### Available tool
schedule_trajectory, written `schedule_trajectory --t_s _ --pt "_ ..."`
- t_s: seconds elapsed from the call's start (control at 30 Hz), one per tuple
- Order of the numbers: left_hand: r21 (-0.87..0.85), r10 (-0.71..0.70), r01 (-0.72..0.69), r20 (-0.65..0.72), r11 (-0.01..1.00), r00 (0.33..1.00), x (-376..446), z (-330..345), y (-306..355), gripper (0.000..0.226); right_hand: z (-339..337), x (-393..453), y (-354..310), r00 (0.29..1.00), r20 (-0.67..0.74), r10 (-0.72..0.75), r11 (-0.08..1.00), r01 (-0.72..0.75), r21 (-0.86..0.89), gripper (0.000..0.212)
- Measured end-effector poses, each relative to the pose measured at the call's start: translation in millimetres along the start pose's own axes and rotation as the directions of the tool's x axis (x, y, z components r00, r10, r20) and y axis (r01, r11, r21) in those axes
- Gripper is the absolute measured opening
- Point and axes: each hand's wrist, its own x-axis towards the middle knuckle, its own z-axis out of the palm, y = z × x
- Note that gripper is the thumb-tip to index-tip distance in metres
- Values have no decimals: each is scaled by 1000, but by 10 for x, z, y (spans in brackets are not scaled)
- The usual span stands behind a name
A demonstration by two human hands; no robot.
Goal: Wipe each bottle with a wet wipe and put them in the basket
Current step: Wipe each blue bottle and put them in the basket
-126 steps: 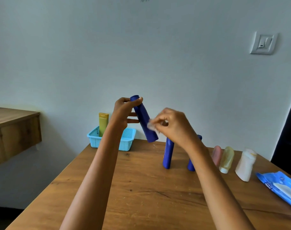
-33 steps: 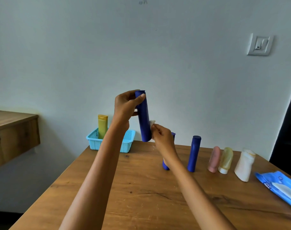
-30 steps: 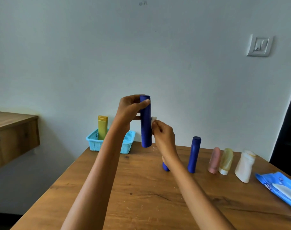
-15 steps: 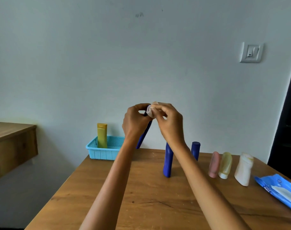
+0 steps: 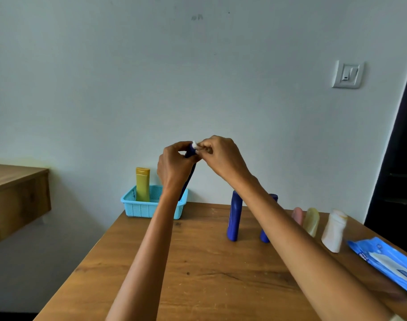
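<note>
Since the earlier frame both hands have risen to frame centre. The left hand (image 5: 174,167) grips the blue bottle (image 5: 190,152); right-hand fingers (image 5: 203,147) pinch the wet wipe (image 5: 194,144) on its top. Pushing too hard could knock the bottle down onto the worktop (image 5: 197,274), outside the basket (image 5: 149,208).

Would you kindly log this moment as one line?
left hand: grips blue bottle | right hand: pinches wipe on its top | basket: yellow bottle

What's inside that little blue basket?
One yellow bottle stands upright in the basket, at its left end. The left hand and forearm cover the basket's right end, so anything there is hidden.
</note>
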Motion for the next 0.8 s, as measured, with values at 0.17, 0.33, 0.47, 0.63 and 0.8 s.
schedule_trajectory --t_s 0.17,0.33,0.47,0.63,0.8 --pt "0 8 -8 -8 1000 1000 16 -9 -11 29 -159 140 -35 998 -22 56 990 -53 130 23" --pt "27 40 -39 -12 999 999 -19 16 52 23 -64 242 -128 984 35 174 951 -177 255 47" --pt "15 19 -19 -51 1000 999 -16 5 19 16 59 88 -152 1000 23 17 997 -18 72 26" --pt "39 28 -26 -49 999 998 -2 3 -49 28 -142 130 -113 992 85 93 993 -98 64 17" --pt "-163 -36 37 12 986 999 89 -52 -54 32 -66 114 -85 976 -48 211 930 -186 317 27"
